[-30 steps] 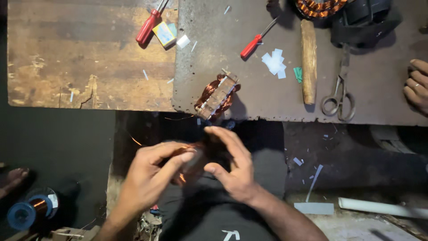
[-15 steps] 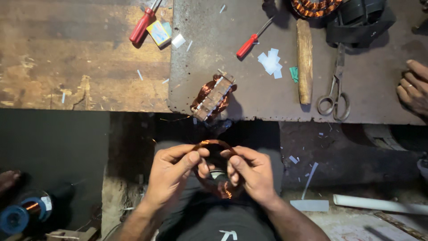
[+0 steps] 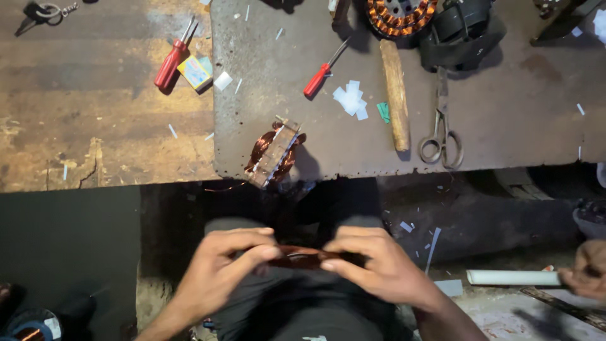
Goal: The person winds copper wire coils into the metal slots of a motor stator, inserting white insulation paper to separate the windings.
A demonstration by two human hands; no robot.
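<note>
Over my lap, both hands pinch a loop of copper wire coil (image 3: 303,257), flattened between them. My left hand (image 3: 224,268) grips its left end with thumb and fingers. My right hand (image 3: 375,268) grips its right end. A small motor stator (image 3: 274,155) wound with copper wire lies tilted at the near edge of the metal bench plate (image 3: 505,120), just above my hands and apart from them.
On the bench lie two red screwdrivers (image 3: 170,60) (image 3: 319,76), white paper bits (image 3: 350,100), a wooden handle (image 3: 394,95), scissors (image 3: 440,136) and a larger wound stator (image 3: 399,16). Another person's hand (image 3: 584,268) shows at the right edge, by a white tube (image 3: 511,276). A wire spool (image 3: 28,328) sits bottom left.
The coil was held up as a round loop half a second ago; now both hands have lowered and pressed it flat. The view has shifted down. The other person's hand moved from the bench to lower right.
</note>
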